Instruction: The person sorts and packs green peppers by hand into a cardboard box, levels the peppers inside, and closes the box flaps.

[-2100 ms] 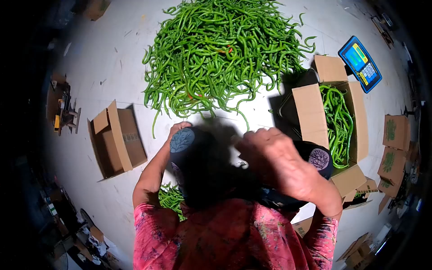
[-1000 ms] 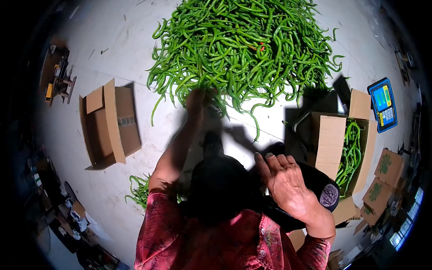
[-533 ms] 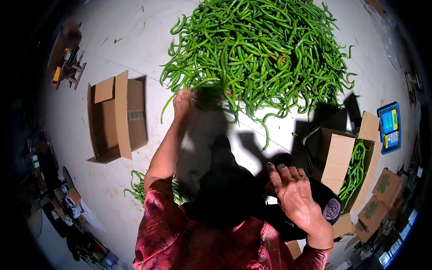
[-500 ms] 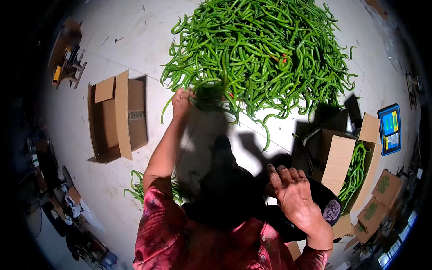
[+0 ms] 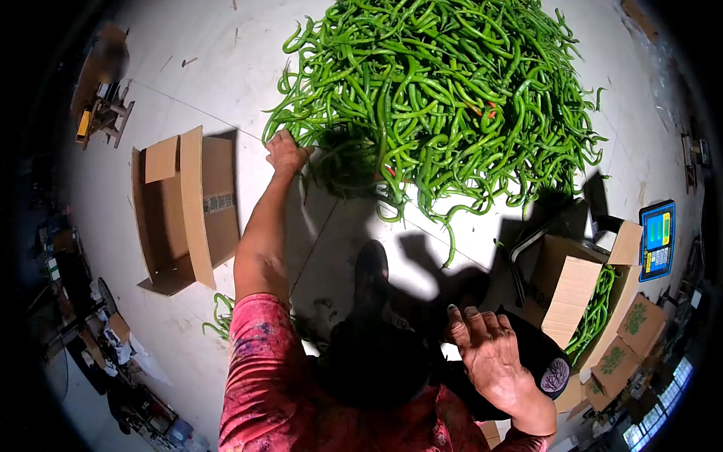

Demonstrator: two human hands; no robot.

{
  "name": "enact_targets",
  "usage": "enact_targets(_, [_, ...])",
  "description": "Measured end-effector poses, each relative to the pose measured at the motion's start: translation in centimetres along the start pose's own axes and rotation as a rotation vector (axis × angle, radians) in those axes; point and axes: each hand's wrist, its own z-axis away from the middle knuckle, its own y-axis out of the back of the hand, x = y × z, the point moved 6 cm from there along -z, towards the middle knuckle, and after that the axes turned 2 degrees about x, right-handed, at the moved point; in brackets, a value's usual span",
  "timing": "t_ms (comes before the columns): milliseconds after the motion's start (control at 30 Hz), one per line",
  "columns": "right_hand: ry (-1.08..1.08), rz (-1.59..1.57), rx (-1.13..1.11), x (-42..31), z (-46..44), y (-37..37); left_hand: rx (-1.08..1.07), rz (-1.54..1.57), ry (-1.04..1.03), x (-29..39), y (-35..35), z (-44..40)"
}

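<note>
A large heap of long green chili peppers (image 5: pixel 444 98) lies on the floor ahead, with a few red ones among them. My left hand (image 5: pixel 286 153) is at the heap's near left edge, its fingers bent and closed against the peppers there. The fingertips are partly hidden, and how many peppers they grip does not show. My right hand (image 5: pixel 488 350) rests near my dark-clad knee, fingers loosely bent and a little apart, holding nothing. My shadow falls across the heap's near edge.
An open cardboard box (image 5: pixel 188 215) lies at left. At right, another cardboard box (image 5: pixel 565 290) holds green peppers, near a blue scale display (image 5: pixel 657 239). A few peppers (image 5: pixel 218 316) lie beside my left arm. Printed cardboard (image 5: pixel 633 331) is at far right.
My left hand has moved left and slightly forward along the heap's edge. The stray pepper that hung beside it no longer shows there. My right hand stays by the knee; the view has shifted slightly.
</note>
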Motion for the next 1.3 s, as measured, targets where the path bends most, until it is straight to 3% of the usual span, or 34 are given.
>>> enact_targets(100, [-0.001, -0.033, -0.003, 0.1, -0.6, 0.0, 0.048, 0.010, 0.020, 0.5, -0.8, 0.2])
enact_targets(200, [-0.004, -0.040, 0.005, 0.3, -1.0, -0.7, 0.291, 0.035, -0.022, 0.2, -1.4, -0.5])
enact_targets(333, [-0.011, -0.017, -0.035, 0.5, -1.3, -0.8, 0.388, 0.081, -0.132, -0.3, -1.8, -1.5])
enact_targets(433, [-0.011, -0.011, -0.048, 0.5, -1.3, -1.0, 0.326, 0.089, -0.195, -0.5, -2.2, -2.4])
enact_targets(533, [-0.001, -0.002, -0.055, 0.3, -1.5, -0.8, 0.194, 0.056, -0.090, -0.7, -2.1, -3.0])
enact_targets(767, [-0.028, -0.033, -0.001, 0.2, -1.2, -0.1, 0.331, -0.068, -0.104, 0.3, -1.7, -1.5])
enact_targets(867, [-0.045, -0.049, 0.004, 0.1, -0.6, 0.4, 0.240, -0.079, -0.110, -0.8, -3.5, -2.0])
enact_targets(900, [-0.051, -0.054, 0.004, 0.0, -0.3, 0.8, 0.257, -0.038, -0.143, -0.3, -2.5, -0.5])
enact_targets(1000, [-0.084, -0.029, 0.044, 0.2, 0.5, 2.2, 0.096, 0.117, 0.069, -0.2, -1.2, 1.5])
enact_targets(1100, [-0.111, -0.061, 0.100, 0.6, 1.4, 3.2, 0.027, 0.305, 0.080, -0.6, -1.2, 2.7])
enact_targets(1133, [-0.122, -0.073, 0.116, 0.6, 1.8, 3.5, 0.042, 0.411, 0.036, -1.0, -1.9, 3.1])
enact_targets(1200, [-0.121, -0.087, 0.174, 0.6, 2.2, 3.5, -0.183, 1.002, 0.024, -1.3, -3.7, 4.8])
enact_targets(1300, [-0.117, -0.110, 0.210, 0.4, 2.4, 4.5, -0.324, 1.113, -0.023, 1.1, 1.2, 9.0])
